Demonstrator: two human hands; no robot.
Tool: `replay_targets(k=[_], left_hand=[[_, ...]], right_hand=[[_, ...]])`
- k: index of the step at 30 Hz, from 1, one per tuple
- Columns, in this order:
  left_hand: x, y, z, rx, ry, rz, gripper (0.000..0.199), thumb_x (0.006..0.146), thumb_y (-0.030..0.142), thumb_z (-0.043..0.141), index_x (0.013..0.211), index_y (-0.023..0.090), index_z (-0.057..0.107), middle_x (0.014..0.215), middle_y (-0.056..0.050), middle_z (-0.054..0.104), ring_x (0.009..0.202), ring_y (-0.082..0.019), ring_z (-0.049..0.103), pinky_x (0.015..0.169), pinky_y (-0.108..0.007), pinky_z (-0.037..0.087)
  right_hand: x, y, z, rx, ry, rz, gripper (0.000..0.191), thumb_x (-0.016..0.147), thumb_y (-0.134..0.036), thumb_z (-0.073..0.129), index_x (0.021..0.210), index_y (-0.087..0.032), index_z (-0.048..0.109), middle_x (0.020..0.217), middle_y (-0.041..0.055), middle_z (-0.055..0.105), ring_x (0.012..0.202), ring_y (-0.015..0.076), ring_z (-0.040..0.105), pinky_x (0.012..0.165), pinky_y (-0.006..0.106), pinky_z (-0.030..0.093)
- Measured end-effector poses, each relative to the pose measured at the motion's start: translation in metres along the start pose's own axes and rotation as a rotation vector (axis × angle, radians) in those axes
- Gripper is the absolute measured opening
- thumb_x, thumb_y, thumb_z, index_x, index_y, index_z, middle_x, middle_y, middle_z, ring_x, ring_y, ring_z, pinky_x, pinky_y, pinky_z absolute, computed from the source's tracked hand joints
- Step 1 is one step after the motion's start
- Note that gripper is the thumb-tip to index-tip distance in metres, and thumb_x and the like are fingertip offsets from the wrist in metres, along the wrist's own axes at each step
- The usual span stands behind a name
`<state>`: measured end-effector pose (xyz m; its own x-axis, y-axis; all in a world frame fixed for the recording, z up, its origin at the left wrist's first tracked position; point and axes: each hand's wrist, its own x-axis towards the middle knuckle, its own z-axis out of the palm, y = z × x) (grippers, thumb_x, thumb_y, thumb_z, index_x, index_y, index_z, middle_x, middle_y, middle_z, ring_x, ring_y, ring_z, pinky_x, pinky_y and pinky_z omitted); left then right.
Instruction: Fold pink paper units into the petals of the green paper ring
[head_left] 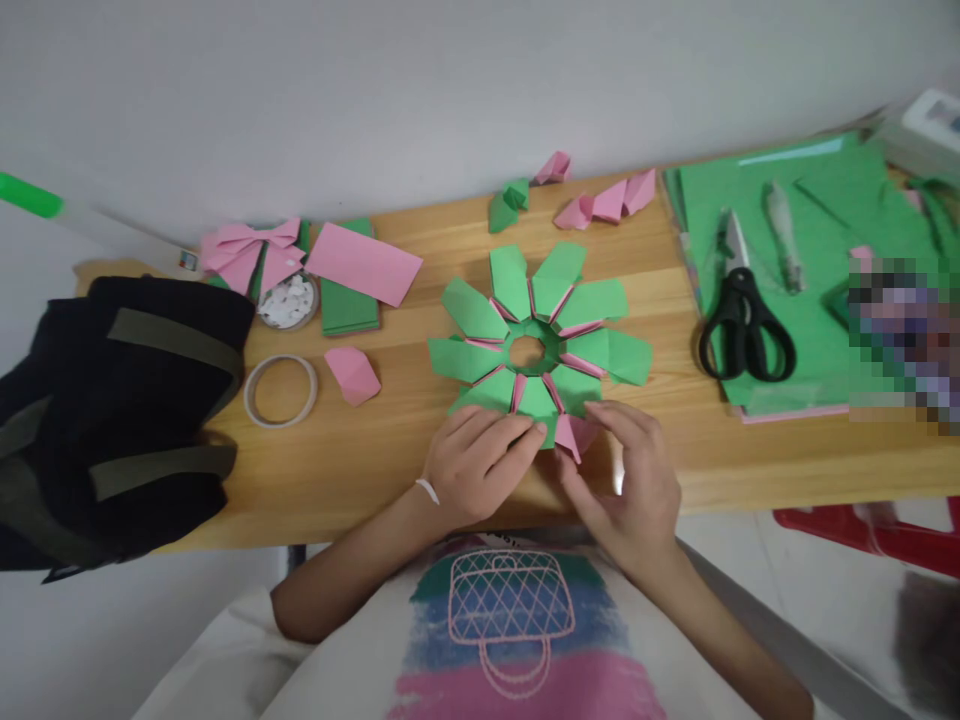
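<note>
A ring of folded green paper petals with pink edges between them, like a paper flower (510, 283), lies on the wooden table in front of me. My left hand (480, 465) is closed on its near edge, fingertips on a front green petal. Between the thumb and fingers of my right hand (637, 480) is a pink folded paper piece (571, 437), touching the front right petals. My fingers hide part of the ring's near side, and how the pink piece joins it is not clear.
Loose pink folded pieces (611, 202) and a green one (510, 205) lie behind the ring. Tape roll (250, 395), another pink piece (352, 375), pink paper (365, 263) and black bag (150, 370) are leftward; scissors (744, 310) rest on green sheets (840, 190) at right.
</note>
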<state>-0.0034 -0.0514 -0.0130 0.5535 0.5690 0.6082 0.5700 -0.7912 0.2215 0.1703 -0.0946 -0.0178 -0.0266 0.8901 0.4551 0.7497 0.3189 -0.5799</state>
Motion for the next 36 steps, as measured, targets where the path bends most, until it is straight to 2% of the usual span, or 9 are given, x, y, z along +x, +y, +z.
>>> replay_targets(k=[4,9,16,22,33,36], left_hand=[[0.0,0.0,0.0,0.002,-0.011,0.003,0.011,0.089,0.008,0.057,0.097,0.013,0.063,0.084,-0.004,0.073,0.071,-0.014,0.066,0.066,-0.03,0.048],[0.001,0.001,0.0,-0.009,-0.011,-0.013,0.012,0.09,0.008,0.056,0.098,0.011,0.063,0.084,-0.005,0.074,0.071,-0.015,0.067,0.065,-0.03,0.05],[0.003,0.004,-0.002,-0.027,-0.019,-0.039,0.013,0.088,0.007,0.058,0.1,0.008,0.063,0.088,-0.007,0.074,0.076,-0.016,0.067,0.069,-0.03,0.05],[0.001,0.003,0.0,-0.006,-0.013,-0.046,0.012,0.092,0.009,0.053,0.099,0.012,0.063,0.087,-0.005,0.074,0.075,-0.014,0.067,0.07,-0.029,0.05],[0.002,-0.002,-0.002,-0.024,-0.05,0.011,0.011,0.091,0.01,0.055,0.099,0.012,0.063,0.088,-0.005,0.074,0.074,-0.015,0.065,0.07,-0.029,0.048],[0.007,-0.006,-0.003,-0.048,-0.068,-0.02,0.011,0.092,0.011,0.053,0.096,0.013,0.063,0.086,-0.004,0.074,0.072,-0.015,0.062,0.068,-0.03,0.044]], right_hand=[[-0.01,0.006,0.009,-0.079,0.106,-0.035,0.036,0.081,-0.016,0.065,0.117,-0.022,0.061,0.099,0.0095,0.069,0.091,0.0249,0.065,0.079,0.041,0.051],[-0.009,0.01,0.009,-0.074,0.158,-0.115,0.041,0.081,-0.008,0.062,0.118,-0.027,0.063,0.097,0.0066,0.073,0.089,0.023,0.067,0.078,0.038,0.052],[0.0,0.016,0.004,-0.043,0.1,-0.224,0.037,0.081,-0.006,0.065,0.115,-0.021,0.064,0.095,0.0093,0.074,0.087,0.0228,0.069,0.074,0.036,0.053],[0.003,0.019,0.003,0.0,0.073,-0.28,0.035,0.083,-0.004,0.061,0.116,-0.017,0.064,0.095,0.0122,0.074,0.088,0.0234,0.069,0.072,0.036,0.054],[0.006,0.02,0.0,0.055,-0.013,-0.278,0.032,0.082,-0.002,0.062,0.11,-0.016,0.064,0.095,0.0104,0.073,0.086,0.0226,0.066,0.07,0.036,0.054],[0.012,0.016,-0.001,0.053,-0.026,-0.27,0.029,0.082,-0.002,0.063,0.107,-0.016,0.063,0.094,0.0108,0.072,0.085,0.0231,0.065,0.07,0.037,0.053]])
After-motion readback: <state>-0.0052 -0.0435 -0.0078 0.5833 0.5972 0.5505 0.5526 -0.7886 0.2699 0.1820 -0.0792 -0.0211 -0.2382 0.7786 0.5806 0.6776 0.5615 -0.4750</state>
